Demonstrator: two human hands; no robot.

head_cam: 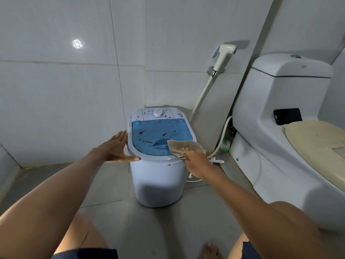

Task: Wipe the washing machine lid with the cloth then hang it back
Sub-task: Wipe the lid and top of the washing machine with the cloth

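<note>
A small white washing machine (158, 180) stands on the floor in the middle of the head view. Its blue see-through lid (151, 136) carries brown smears and spots. My right hand (196, 160) grips a beige cloth (183, 145), which lies on the lid's near right corner. My left hand (117, 149) rests flat against the machine's left rim, fingers spread, thumb along the front edge. The white control panel (158, 114) with a round dial at the back is also spotted brown.
A white toilet (280, 128) stands close on the right, a black phone (287, 115) on its ledge. A bidet sprayer (223, 55) hangs on the tiled wall behind, its hose running down. A green brush (225, 145) sits between toilet and machine. My knees are below.
</note>
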